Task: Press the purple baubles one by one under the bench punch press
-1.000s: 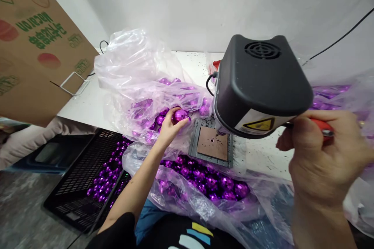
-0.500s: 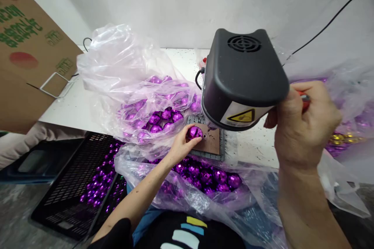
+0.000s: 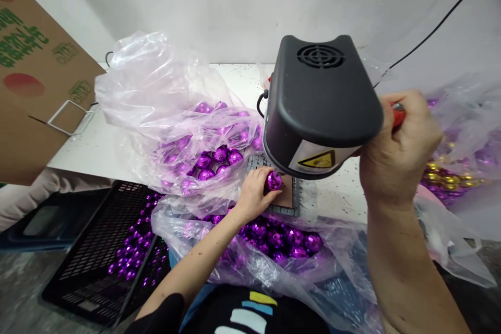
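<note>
My left hand (image 3: 253, 192) is closed around a shiny purple faceted ball (image 3: 274, 181). It keeps the ball over the brown board on a metal base plate (image 3: 290, 203), beneath a black-housed press machine (image 3: 321, 99) with a yellow warning label. At the machine's right side, my right hand (image 3: 403, 146) grips a lever with a red handle (image 3: 398, 115). The machine's working tip is hidden under the housing. Purple balls (image 3: 219, 154) lie in a clear plastic bag (image 3: 144, 70) to the left, and more balls (image 3: 295, 236) fill a bag across my lap.
A black crate (image 3: 70, 266) with small purple balls stands on the floor at left. A cardboard box (image 3: 35, 94) leans in at far left. Bags with gold and purple pieces (image 3: 450, 180) lie at right. A black cable (image 3: 442, 26) runs along the wall (image 3: 219, 5).
My left hand has moved right with the ball, bringing it closer under the machine, and the ball has turned. My right hand stays on the lever. The view has shifted slightly.
</note>
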Action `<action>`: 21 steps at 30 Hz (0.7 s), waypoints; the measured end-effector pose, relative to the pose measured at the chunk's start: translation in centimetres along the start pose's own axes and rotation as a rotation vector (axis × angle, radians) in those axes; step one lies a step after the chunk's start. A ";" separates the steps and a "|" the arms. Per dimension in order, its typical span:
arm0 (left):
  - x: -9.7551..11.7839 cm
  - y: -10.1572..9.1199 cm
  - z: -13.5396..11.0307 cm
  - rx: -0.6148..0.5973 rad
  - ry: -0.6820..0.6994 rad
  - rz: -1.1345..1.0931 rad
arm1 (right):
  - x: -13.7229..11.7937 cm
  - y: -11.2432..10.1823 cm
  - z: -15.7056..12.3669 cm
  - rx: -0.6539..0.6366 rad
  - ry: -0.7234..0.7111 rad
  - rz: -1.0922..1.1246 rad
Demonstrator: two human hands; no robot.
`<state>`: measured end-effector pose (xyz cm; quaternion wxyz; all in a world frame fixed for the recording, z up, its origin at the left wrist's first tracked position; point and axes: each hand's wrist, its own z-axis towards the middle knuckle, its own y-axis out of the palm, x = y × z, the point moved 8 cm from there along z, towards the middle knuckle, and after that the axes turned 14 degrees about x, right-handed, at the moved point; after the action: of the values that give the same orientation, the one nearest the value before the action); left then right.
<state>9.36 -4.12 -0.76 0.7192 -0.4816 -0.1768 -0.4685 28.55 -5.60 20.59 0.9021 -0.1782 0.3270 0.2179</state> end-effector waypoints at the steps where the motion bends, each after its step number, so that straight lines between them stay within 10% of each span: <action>1: 0.0 0.2 0.1 0.005 -0.001 0.012 | 0.1 0.0 0.0 -0.005 0.008 0.000; 14: -0.8 2.0 -0.2 -0.137 -0.125 -0.039 | 0.2 -0.8 -0.5 -0.007 0.040 0.024; 21: -1.1 2.1 -0.5 -0.139 -0.179 -0.130 | -0.5 -4.3 -5.4 0.125 -0.045 -0.001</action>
<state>10.48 -3.75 -2.87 0.6336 -0.5578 -0.2382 -0.4803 27.63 -11.87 17.78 0.9188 -0.1169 0.3193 0.2005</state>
